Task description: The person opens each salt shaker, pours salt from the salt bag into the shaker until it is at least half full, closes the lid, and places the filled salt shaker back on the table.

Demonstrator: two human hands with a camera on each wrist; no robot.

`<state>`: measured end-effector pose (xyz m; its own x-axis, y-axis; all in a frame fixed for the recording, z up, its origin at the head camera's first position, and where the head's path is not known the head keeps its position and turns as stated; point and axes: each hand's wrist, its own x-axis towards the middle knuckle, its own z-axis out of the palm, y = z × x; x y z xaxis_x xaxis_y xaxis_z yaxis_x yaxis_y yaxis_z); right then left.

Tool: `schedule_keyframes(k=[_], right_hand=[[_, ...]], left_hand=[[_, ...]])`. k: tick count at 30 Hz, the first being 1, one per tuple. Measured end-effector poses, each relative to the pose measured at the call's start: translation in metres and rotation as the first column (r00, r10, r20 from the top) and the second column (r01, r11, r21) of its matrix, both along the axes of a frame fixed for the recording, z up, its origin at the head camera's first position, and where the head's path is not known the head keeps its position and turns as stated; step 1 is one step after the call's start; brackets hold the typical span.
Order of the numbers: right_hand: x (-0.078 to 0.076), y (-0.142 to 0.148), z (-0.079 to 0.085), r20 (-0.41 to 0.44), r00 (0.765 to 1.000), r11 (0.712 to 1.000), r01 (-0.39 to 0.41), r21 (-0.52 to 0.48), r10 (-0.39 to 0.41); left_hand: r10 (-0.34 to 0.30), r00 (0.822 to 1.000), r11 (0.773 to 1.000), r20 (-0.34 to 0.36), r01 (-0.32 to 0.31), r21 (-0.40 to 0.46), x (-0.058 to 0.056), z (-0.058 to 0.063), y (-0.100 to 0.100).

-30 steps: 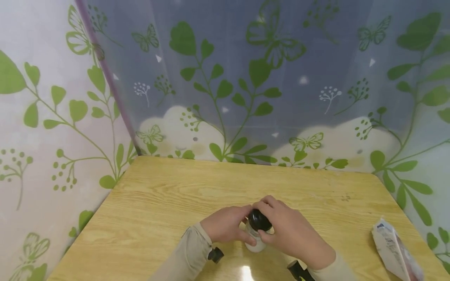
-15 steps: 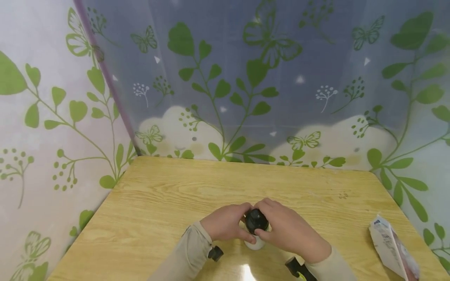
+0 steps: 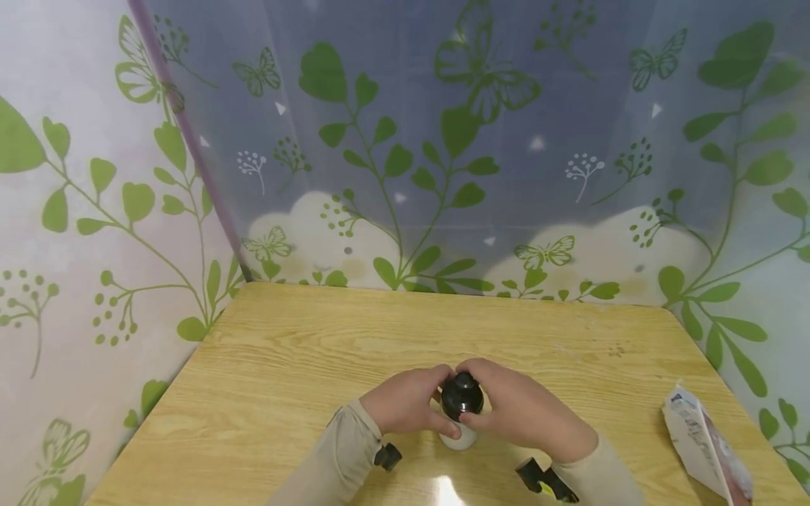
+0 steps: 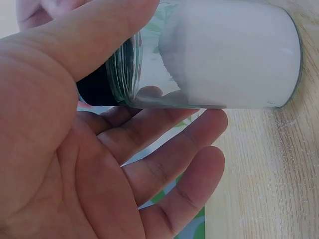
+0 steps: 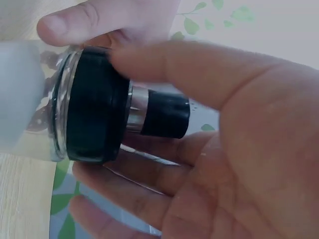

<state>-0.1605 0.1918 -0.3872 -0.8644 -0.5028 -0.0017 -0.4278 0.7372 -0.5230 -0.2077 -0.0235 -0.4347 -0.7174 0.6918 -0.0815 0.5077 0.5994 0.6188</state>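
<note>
A clear glass jar (image 4: 239,55) partly filled with white grains stands on the wooden table. Its black lid (image 5: 97,104) is topped by a black knob (image 5: 167,114) on a silvery neck. My left hand (image 3: 405,404) holds the jar's glass just below the lid, thumb on the near side and fingers round the far side. From the right, my right hand (image 3: 522,407) grips the lid's side between thumb and fingers. The knob points towards its palm, as the right wrist view shows. The lid sits on the jar's mouth.
A white printed packet (image 3: 699,436) lies at the table's right edge. Tiny white grains (image 4: 289,149) dot the tabletop beside the jar's base. Leaf-patterned curtains (image 3: 392,176) hang behind the table (image 3: 304,337) and along its sides.
My right hand's fingers have shifted from over the lid's top to its side, and the knob has come into sight. The left hand keeps its hold on the glass.
</note>
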Motion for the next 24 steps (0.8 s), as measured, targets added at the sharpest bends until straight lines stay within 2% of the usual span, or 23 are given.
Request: schedule_keyframes(k=[7,15,24], right_hand=[[-0.0020,-0.0003,-0.0033,0.004,1.000,1.000,-0.011,0.004,0.011],[-0.0014,0.0014,-0.0041,-0.044,0.994,0.995,-0.100,0.004,0.100],[-0.0068,-0.0012,-0.0098,-0.009,1.000,1.000,-0.014,-0.017,0.013]], left_hand=[[0.004,1.000,1.000,0.007,-0.003,-0.002,-0.0007,-0.0005,0.0001],[-0.001,0.999,1.000,0.032,0.001,0.009,0.0001,-0.0016,0.0000],[-0.003,1.000,1.000,0.029,0.003,0.008,-0.0005,-0.0009,0.0015]])
